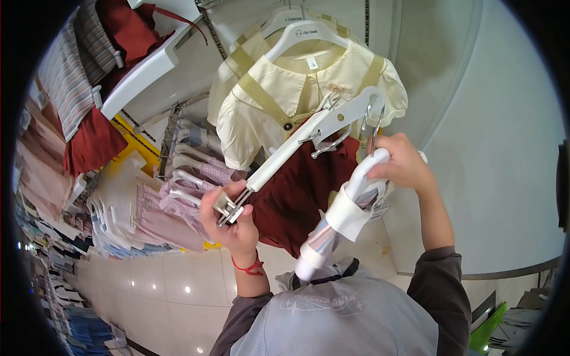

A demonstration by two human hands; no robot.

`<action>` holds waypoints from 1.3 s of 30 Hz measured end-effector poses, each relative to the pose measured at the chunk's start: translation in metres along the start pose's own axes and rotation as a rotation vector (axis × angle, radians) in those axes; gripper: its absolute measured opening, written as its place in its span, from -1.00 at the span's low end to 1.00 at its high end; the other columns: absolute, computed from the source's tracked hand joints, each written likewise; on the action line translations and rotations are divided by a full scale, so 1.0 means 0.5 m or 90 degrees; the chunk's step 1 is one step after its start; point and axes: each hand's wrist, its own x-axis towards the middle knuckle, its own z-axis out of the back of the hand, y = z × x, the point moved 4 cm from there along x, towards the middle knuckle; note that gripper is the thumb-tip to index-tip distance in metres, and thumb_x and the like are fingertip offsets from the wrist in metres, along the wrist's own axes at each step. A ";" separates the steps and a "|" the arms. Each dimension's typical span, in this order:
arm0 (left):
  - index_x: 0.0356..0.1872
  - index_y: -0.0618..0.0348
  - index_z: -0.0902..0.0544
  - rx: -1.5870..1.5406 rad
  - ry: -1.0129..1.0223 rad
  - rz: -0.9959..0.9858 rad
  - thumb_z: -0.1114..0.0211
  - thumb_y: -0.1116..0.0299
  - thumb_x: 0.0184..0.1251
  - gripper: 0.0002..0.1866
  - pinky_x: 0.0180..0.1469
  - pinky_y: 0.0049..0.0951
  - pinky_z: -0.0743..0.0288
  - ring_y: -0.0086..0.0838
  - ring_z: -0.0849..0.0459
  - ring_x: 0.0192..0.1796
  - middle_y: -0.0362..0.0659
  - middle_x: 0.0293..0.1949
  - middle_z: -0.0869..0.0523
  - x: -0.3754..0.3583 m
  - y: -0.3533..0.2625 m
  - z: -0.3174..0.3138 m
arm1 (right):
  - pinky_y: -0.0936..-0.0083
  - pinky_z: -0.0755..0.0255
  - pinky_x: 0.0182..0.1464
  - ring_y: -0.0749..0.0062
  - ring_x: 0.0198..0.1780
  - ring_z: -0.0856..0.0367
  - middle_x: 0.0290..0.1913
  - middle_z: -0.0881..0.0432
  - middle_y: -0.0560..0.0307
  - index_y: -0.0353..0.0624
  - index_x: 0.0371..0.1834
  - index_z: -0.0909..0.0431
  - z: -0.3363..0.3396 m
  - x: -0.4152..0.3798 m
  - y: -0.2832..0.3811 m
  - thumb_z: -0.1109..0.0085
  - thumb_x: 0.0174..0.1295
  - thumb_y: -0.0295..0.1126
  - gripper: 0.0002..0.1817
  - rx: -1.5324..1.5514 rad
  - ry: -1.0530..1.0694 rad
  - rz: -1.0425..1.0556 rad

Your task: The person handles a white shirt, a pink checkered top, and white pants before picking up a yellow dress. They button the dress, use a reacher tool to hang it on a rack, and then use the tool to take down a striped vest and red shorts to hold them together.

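In the middle, a long white clip hanger (288, 151) slants from lower left to upper right. My left hand (231, 222) grips the metal clip at its lower end. Right of it, my right hand (404, 161) holds the neck of a white hanger (359, 178) bearing a striped garment (322, 235) with a white collar. The metal hooks of both hangers are close together above my right hand. Behind them hangs a cream blouse (306, 80) with olive straps, with dark red shorts (285, 207) below it on the same display.
A white shelf edge (142, 80) juts out at the upper left, near striped and red clothes. Pink checked clothes (184, 202) hang on a rack at the left. A pale curved wall (504, 148) stands at the right. The tiled floor (172, 282) shows below.
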 end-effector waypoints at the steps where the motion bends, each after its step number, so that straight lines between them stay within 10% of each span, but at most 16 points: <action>1: 0.03 0.25 -0.28 0.003 -0.004 0.005 -0.20 0.06 0.19 -0.45 -0.18 -0.50 -0.43 -0.40 -0.56 -0.26 0.00 -0.33 -0.59 -0.003 0.001 0.002 | 0.43 -0.35 -0.47 0.20 -0.56 -0.52 -0.64 -0.52 0.04 -0.16 -0.55 -0.50 0.000 0.000 -0.002 -0.36 -0.24 -0.05 -0.60 -0.011 0.001 -0.015; 21: 0.03 0.11 -0.26 0.003 0.040 -0.202 -0.30 0.06 0.07 -0.41 -0.45 -0.44 -0.33 -0.37 -0.49 -0.49 -0.09 -0.46 -0.63 -0.065 -0.021 0.004 | 0.56 -0.31 -0.48 0.35 -0.56 -0.50 -0.60 -0.50 0.10 -0.22 -0.48 -0.47 -0.093 -0.012 -0.018 -0.33 -0.10 -0.14 -0.64 0.209 0.145 0.093; 30: 0.00 0.20 -0.27 0.031 -0.114 -0.023 -0.19 -0.15 0.09 -0.34 -0.25 -0.46 -0.39 -0.38 -0.52 -0.33 -0.05 -0.38 -0.53 -0.067 0.007 0.052 | 0.49 -0.33 -0.49 0.20 -0.58 -0.49 -0.66 -0.48 0.06 -0.21 -0.56 -0.42 -0.085 -0.014 -0.026 -0.26 -0.08 -0.04 -0.58 0.047 0.115 0.019; 39: -0.27 0.14 -0.26 -0.454 0.282 0.235 -0.32 0.52 -0.06 -0.61 -0.22 -0.37 -0.32 -0.45 -0.37 -0.42 -0.18 -0.49 -0.40 -0.092 0.026 0.040 | 0.37 -0.33 -0.55 0.16 -0.64 -0.48 -0.76 -0.44 0.11 -0.06 -0.61 -0.49 -0.055 -0.031 0.046 -0.16 -0.13 0.23 -0.47 -0.304 0.077 0.067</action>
